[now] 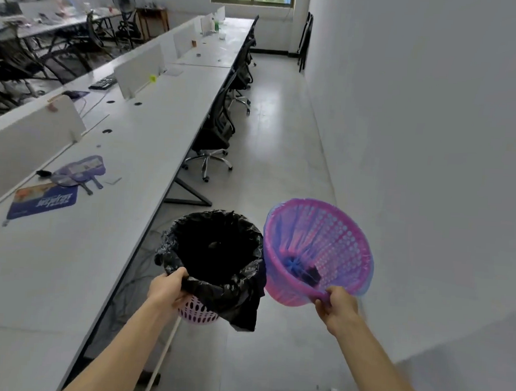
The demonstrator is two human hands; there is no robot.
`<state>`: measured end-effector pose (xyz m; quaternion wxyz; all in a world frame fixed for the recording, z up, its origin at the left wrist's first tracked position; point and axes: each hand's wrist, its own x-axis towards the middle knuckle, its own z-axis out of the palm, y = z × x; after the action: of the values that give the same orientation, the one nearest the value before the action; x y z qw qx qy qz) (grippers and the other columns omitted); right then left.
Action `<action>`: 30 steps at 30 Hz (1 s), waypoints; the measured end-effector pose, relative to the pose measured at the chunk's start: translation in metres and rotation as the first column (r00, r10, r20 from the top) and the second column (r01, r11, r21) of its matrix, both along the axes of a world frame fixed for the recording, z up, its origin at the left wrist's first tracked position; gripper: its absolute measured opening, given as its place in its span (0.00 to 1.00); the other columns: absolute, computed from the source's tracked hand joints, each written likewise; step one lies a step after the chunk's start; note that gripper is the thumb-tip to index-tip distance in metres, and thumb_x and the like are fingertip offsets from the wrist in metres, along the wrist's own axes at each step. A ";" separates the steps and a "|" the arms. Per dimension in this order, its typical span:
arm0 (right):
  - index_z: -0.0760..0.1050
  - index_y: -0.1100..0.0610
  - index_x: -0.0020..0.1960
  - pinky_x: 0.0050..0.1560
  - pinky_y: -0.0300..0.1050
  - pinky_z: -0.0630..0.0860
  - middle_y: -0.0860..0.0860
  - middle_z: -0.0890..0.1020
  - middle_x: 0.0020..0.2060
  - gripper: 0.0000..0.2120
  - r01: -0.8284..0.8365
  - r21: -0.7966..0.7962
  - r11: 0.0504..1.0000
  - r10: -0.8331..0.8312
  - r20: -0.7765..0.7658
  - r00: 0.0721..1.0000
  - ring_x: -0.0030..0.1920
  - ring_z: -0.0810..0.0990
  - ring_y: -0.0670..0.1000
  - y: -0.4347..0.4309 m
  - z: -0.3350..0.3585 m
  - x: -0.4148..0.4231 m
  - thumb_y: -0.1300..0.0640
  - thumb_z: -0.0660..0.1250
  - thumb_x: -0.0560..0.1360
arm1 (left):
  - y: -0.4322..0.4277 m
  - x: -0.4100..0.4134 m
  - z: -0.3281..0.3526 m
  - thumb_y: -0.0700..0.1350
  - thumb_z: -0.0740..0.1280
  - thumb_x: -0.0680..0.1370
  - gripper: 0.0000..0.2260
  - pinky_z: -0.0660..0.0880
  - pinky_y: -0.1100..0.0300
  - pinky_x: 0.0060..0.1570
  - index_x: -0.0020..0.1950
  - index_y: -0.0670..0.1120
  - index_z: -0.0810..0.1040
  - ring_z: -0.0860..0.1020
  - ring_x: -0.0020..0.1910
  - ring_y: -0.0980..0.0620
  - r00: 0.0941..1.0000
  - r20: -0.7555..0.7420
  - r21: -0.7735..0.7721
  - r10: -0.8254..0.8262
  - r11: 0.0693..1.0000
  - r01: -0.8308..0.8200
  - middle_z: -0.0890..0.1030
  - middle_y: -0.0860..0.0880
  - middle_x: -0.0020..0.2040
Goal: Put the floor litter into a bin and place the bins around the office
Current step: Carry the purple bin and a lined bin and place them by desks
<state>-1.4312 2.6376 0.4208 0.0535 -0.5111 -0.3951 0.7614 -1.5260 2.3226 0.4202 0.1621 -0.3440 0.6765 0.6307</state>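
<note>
Bins hung near, right of the white surface: left grip clasped the rim of the black-bagged purple plastic bin, right grip pinched the tilted pink perforated plastic bin. Levelling it would likely keep its contents in.

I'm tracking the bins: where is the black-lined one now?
Head view, lower centre: the left hand grips the black-lined bin by its rim, between the desk and the pink bin in the right hand.
</note>
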 end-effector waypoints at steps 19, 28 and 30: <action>0.72 0.64 0.54 0.21 0.35 0.73 0.64 0.80 0.46 0.10 -0.066 0.108 0.992 0.067 -0.001 0.998 0.33 0.83 0.58 0.146 0.026 -0.573 0.69 0.59 0.74 | 0.140 -0.551 0.006 0.39 0.71 0.74 0.07 0.81 0.54 0.37 0.50 0.39 0.78 0.83 0.35 0.43 1.000 -0.006 0.061 -0.022 0.998 0.022 0.82 0.40 0.41; 0.72 0.65 0.56 0.20 0.35 0.72 0.61 0.79 0.38 0.11 0.011 0.142 0.990 -0.008 -0.019 1.000 0.29 0.81 0.55 0.219 0.047 -0.787 0.69 0.59 0.75 | 0.219 -0.783 0.037 0.42 0.70 0.75 0.07 0.82 0.54 0.38 0.49 0.40 0.75 0.83 0.32 0.45 0.991 0.001 0.014 -0.137 0.990 0.137 0.82 0.42 0.36; 0.72 0.64 0.56 0.20 0.35 0.73 0.61 0.79 0.39 0.11 0.015 0.123 0.992 -0.011 -0.033 0.999 0.31 0.81 0.56 0.243 0.040 -0.845 0.69 0.59 0.75 | 0.245 -0.845 0.031 0.41 0.70 0.76 0.08 0.83 0.51 0.45 0.51 0.40 0.76 0.83 0.35 0.44 0.990 -0.012 0.011 -0.143 0.990 0.143 0.82 0.42 0.41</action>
<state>-2.2764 2.8808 0.4604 0.0963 -0.4972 -0.4370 0.7434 -2.3712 2.5674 0.4513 0.2051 -0.2902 0.6965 0.6234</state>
